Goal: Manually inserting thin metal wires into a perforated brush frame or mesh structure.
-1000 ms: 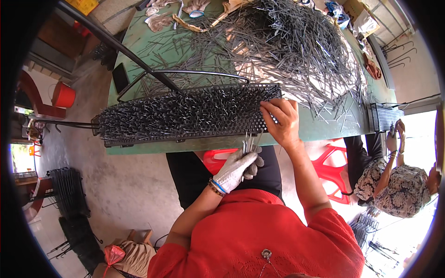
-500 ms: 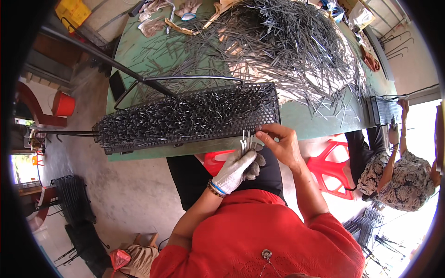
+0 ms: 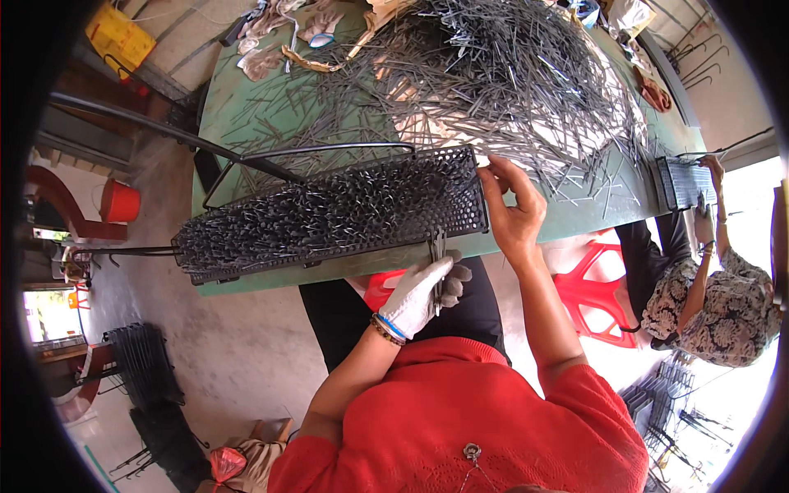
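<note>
A long black perforated metal tray [image 3: 448,232] lies along the table's near edge. Thin dark strips stand upright, densely packed, over most of it; the right end shows more bare holes. My left hand [image 3: 415,297], in a whitish glove, is closed around a small bundle of thin grey strips [image 3: 436,246] just below the tray's front edge. My bare right hand [image 3: 518,215] is at the tray's right end, thumb and fingers pinched at its end wall near the far corner. Its palm is turned partly up, and I see no strip in it.
A large pile of loose strips [image 3: 526,74] covers the green table [image 3: 230,107]. Black rods [image 3: 164,127] reach over the tray's left part. Gloves [image 3: 259,62] lie at the back left. Red stools [image 3: 596,292] stand below. On the right another person [image 3: 711,308] handles a similar tray [image 3: 684,181].
My right hand has moved from beside the bundle up to the tray's right end. The tray has shifted slightly. My left hand still holds the strips, now gathered closer together.
</note>
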Demonstrator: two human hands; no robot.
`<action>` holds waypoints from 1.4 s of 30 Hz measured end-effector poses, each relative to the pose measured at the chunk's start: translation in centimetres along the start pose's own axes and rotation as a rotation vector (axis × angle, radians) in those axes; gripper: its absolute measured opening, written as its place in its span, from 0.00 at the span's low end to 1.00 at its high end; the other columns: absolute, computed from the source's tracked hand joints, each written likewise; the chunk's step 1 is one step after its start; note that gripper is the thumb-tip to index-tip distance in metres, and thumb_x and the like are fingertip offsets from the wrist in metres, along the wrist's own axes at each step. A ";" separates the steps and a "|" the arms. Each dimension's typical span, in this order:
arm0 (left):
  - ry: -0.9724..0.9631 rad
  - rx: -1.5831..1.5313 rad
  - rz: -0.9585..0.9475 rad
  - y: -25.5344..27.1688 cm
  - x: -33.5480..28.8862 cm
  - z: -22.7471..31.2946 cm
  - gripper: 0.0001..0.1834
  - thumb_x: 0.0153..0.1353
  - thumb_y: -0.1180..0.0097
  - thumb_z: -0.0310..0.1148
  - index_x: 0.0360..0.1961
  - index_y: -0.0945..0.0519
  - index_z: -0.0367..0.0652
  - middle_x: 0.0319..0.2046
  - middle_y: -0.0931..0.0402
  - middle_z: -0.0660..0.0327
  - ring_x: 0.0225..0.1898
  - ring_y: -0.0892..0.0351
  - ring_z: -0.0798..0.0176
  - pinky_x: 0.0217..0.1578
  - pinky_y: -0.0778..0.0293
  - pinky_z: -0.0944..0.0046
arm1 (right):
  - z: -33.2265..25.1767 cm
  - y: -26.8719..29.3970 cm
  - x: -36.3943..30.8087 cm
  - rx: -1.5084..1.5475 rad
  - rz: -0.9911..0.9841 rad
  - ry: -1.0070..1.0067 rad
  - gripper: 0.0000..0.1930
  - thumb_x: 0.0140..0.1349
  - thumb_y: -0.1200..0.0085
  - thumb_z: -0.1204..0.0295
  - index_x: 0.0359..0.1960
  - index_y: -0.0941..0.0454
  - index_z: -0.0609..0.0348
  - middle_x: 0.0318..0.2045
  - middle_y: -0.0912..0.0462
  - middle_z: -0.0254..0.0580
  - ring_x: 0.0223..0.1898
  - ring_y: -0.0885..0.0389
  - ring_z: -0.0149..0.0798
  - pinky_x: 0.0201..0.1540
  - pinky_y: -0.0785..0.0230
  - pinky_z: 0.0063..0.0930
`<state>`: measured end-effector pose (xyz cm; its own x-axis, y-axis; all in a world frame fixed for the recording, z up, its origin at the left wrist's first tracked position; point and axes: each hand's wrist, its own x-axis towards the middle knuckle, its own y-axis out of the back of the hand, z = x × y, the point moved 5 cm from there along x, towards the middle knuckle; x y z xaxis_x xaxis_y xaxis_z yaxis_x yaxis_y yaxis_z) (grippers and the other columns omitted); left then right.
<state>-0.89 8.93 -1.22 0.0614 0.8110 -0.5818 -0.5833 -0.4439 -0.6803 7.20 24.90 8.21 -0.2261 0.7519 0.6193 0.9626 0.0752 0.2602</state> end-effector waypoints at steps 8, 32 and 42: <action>0.019 -0.103 -0.175 0.2 0.1 -0.6 0.16 0.72 0.58 0.35 0.55 0.30 0.37 0.38 0.20 0.49 0.33 0.16 0.58 0.29 0.18 0.64 | 1.0 -1.4 -0.6 -0.017 -0.074 0.027 0.13 0.55 0.38 0.82 0.44 0.19 0.62 0.30 0.16 0.38 0.25 0.23 0.25 0.29 0.30 0.20; -0.004 0.019 -0.075 0.2 -0.9 -0.3 0.13 0.72 0.56 0.34 0.51 0.26 0.40 0.34 0.20 0.59 0.25 0.24 0.77 0.19 0.35 0.78 | -0.1 -2.5 -2.5 -0.195 -0.259 0.130 0.11 0.53 0.40 0.82 0.39 0.17 0.59 0.34 0.21 0.40 0.26 0.21 0.37 0.28 0.28 0.28; -0.001 0.054 -0.045 0.3 -1.1 -0.6 0.13 0.71 0.55 0.34 0.51 0.26 0.40 0.34 0.20 0.59 0.24 0.24 0.77 0.19 0.34 0.78 | -1.4 -3.3 -2.6 -0.352 -0.401 0.281 0.13 0.51 0.38 0.80 0.40 0.17 0.56 0.34 0.23 0.39 0.25 0.23 0.38 0.29 0.28 0.32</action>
<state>-0.68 7.70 -1.04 0.0880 0.8300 -0.5508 -0.6231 -0.3855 -0.6805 4.37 21.75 6.74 -0.6385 0.5041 0.5815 0.6977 0.0601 0.7139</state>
